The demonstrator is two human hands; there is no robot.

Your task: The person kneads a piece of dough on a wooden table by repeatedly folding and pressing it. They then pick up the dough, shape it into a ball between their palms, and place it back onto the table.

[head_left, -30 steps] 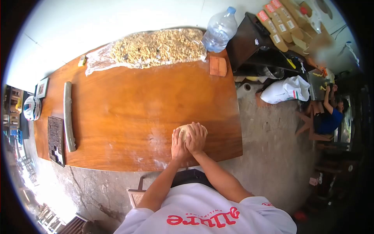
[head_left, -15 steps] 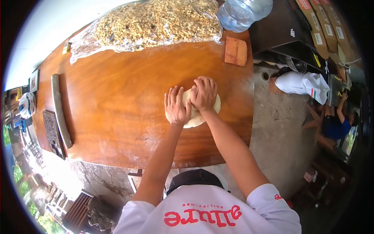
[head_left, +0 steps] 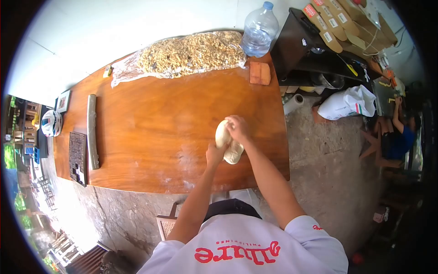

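A pale lump of dough (head_left: 222, 134) is between my hands above the wooden table (head_left: 150, 128), drawn into a long shape with a narrowed middle. My right hand (head_left: 238, 129) grips its upper right part, fingers curled over the top. On the lower left side, my left hand (head_left: 214, 154) holds the dough near its middle, with most of its fingers hidden. The lower lobe of the dough hangs between my wrists.
A clear bag of yellowish bits (head_left: 191, 55), a large water bottle (head_left: 260, 32) and a wooden block (head_left: 259, 74) line the back edge. At left lie a grey rod (head_left: 92, 132) and a dark slab (head_left: 77, 157). A person (head_left: 401, 137) is at far right.
The dough was a flat round under both palms. Now it is gripped from the sides and stretched into a long, folded shape. The view has tilted up, showing more of the wall.
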